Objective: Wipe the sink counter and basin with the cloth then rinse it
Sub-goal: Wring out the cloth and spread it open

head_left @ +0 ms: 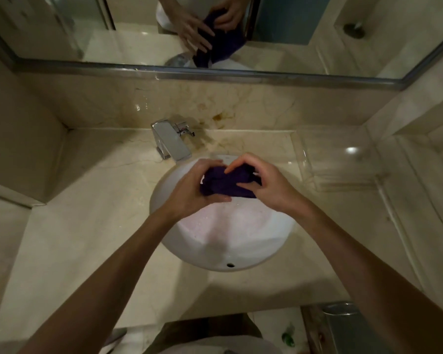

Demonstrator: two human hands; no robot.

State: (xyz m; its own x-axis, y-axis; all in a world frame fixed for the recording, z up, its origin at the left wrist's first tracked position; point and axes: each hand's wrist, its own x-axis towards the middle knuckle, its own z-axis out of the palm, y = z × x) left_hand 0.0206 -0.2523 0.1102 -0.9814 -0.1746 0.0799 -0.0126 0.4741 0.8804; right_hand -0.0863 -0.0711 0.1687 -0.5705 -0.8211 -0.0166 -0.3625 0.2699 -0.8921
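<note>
Both hands grasp a bunched dark purple cloth (228,183) above the far half of a white round basin (223,233). Left hand (192,187) curls around the cloth's left end, thumb underneath along its near edge, fingers wrapped over the far side. Right hand (260,181) clasps the right end, index finger laid across the top of the bundle and thumb pressed against its near face. The cloth is wadded between the two palms, clear of the basin's wet floor, where droplets speckle the porcelain.

Just beyond the basin and slightly left of the hands stands a chrome faucet (170,140), its flat spout reaching toward the basin rim; no water can be seen leaving it. An overflow hole (230,264) shows in the basin's near wall. A beige marble counter (82,238) surrounds the basin on all sides, and a clear tray (343,159) lies on the counter to the basin's right. A brown stain (219,117) marks the backsplash behind the faucet. Above the backsplash, a framed mirror (128,47) reflects the hands and the purple cloth. Below the counter's near edge, right of the basin, a green item (288,338), too blurred to identify, lies on the floor.
</note>
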